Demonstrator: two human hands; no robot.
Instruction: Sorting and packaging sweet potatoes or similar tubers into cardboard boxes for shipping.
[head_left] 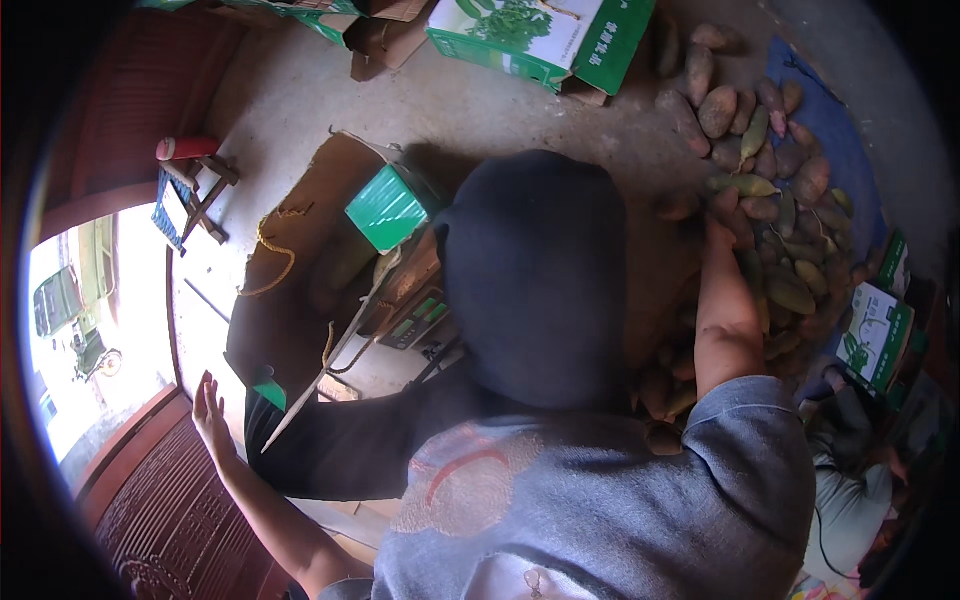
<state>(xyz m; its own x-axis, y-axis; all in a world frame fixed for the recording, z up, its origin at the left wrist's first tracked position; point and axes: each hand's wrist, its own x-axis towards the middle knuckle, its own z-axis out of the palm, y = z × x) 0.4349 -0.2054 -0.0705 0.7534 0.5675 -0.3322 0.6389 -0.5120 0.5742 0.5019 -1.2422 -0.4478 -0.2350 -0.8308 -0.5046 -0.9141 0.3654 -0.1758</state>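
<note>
My left hand [210, 415] is raised at the left with its fingers stretched out, holding nothing. It is near the side of an open cardboard box [300, 200] with green flaps and a yellow rope handle [280, 272]. Something long and greenish lies dimly inside that box. My right arm reaches forward to a heap of brown tubers [718, 112] and long green gourds [790, 290]. Among them rests my right hand [728, 230], touching the heap, its fingers mostly hidden. My dark-clothed knee [540, 270] stands between box and heap.
Under the heap's far right edge lies a blue sheet [845, 130]. Green-and-white cartons stand at the top [510, 45] and right [875, 335]. Another person [850, 470] is at the lower right. At the left are a small folding stool [185, 200], a doorway and a carved wooden bench [190, 510].
</note>
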